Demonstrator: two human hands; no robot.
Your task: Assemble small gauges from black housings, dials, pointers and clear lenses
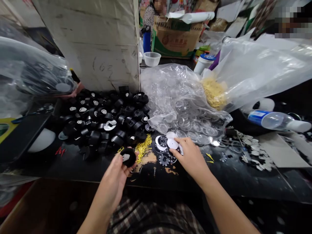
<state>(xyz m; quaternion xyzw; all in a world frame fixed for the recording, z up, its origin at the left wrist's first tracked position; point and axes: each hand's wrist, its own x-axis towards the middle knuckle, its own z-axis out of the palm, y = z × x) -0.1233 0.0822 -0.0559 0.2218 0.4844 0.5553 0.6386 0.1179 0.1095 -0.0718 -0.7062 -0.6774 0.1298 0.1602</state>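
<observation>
Inside the left hand (116, 174), clasped round its rim, sits a black casing (130, 157), probably light, stiff; rightward, the right hand (190, 155) pinches a white disc (172, 143), likely bendable, best taken edgewise.

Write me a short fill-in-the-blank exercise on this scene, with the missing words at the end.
1. The person's ____ hand holds a round black plastic casing.
2. The other hand has its fingertips at a thin, flat, round disc coloured ____.
3. The small, slender plastic pieces heaped between the hands are ____.
4. The clear plastic bottle lies on its ____.

Missing words: left; white; yellow; side.
</observation>
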